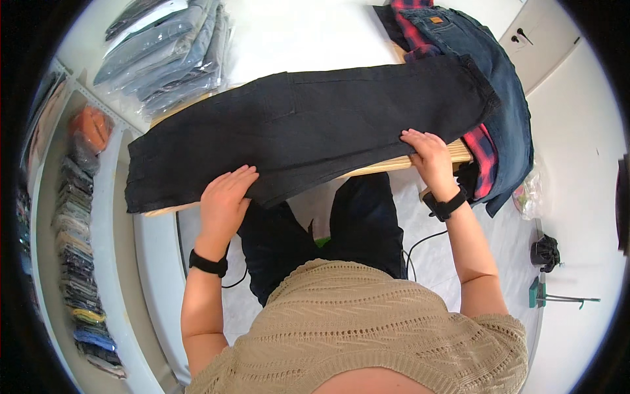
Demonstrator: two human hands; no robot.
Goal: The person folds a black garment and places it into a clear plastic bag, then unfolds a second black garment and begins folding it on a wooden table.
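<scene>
A pair of black trousers [334,108], folded lengthwise, lies across the table in front of me, with the waistband towards the right and the leg ends towards the left. A flap pocket shows on the upper side. My left hand [227,197] rests with its fingers flat on the near edge of the trousers, left of the middle. Farther right, my right hand [429,151] lies over the same near edge, fingertips on the cloth. Neither hand appears to grip the fabric. The trousers hang slightly over the table's wooden edge [379,166].
Garments in clear plastic bags [172,54] are stacked at the back left. Blue jeans [497,83] and a red-and-black plaid garment [480,157] drape over the right end. A shelf [120,207] with folded clothes [78,231] stands left. Cables [418,242] lie on the floor.
</scene>
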